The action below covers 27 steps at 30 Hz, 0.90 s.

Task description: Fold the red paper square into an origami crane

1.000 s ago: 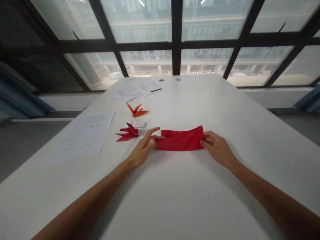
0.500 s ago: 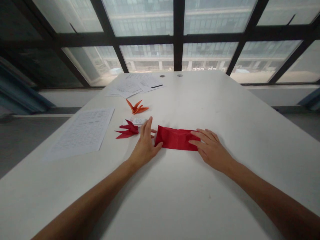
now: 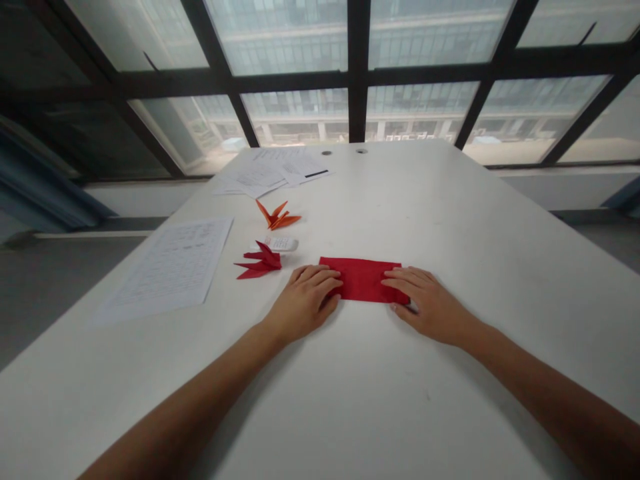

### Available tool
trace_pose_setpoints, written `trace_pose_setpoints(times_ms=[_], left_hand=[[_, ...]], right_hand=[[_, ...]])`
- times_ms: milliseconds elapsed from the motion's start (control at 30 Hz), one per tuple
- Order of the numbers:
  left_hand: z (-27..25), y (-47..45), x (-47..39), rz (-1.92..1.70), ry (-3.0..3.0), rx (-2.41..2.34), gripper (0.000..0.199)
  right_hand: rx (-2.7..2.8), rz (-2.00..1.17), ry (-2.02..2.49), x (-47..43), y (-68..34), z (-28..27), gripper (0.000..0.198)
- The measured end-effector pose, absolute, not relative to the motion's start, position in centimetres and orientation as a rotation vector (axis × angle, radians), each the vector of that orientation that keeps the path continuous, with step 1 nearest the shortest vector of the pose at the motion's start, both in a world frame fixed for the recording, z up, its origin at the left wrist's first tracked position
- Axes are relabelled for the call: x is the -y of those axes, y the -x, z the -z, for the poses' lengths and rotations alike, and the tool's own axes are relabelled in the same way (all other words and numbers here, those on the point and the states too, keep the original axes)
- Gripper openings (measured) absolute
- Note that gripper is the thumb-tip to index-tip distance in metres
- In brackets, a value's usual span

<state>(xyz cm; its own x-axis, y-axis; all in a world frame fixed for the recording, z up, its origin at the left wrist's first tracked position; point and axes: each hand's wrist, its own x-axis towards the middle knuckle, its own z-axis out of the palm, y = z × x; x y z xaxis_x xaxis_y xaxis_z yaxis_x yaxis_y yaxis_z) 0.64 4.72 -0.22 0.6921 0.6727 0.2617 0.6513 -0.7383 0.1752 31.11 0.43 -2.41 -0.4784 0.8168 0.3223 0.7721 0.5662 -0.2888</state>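
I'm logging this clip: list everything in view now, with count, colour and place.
red sheet: 1, red, flat on the table before the person
red folded figure: 1, red, left of the sheet
orange folded figure: 1, orange, beyond the red one
printed item: 1, white, between the figures; kind unclear
printed page: 1, white, table's left side
loose pages: several, white, far left
holes: 2, table's far end
table: 1, white, centre
window frame: 1, dark, background
curtains: 2, blue, both edges
left grip: 1, bare, sheet's left end
right grip: 1, bare, sheet's right end
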Motion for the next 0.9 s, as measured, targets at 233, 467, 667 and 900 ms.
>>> trace_pose_setpoints(times_ms=[233, 467, 667, 900], left_hand=[[0.2, -2.0, -2.6, -0.512, -2.936, -1.035, 0.037], [0.8, -2.3, -2.9, -0.526, -2.786, -1.070, 0.026], [0.8, -2.1, -3.0, -0.553, -2.871, -1.026, 0.026], [0.8, -2.1, -2.7, -0.552, -2.922, -0.959, 0.026]], right_hand=[[2.414, -0.143, 1.194, -0.2, -30.9, 2.5, 0.041], [2.429, -0.245, 1.045, 0.2, -30.7, 2.0, 0.039], [2.350, -0.285, 0.960, 0.2, -30.9, 1.8, 0.054], [2.130, -0.173, 1.056, -0.6, -31.1, 2.7, 0.029]])
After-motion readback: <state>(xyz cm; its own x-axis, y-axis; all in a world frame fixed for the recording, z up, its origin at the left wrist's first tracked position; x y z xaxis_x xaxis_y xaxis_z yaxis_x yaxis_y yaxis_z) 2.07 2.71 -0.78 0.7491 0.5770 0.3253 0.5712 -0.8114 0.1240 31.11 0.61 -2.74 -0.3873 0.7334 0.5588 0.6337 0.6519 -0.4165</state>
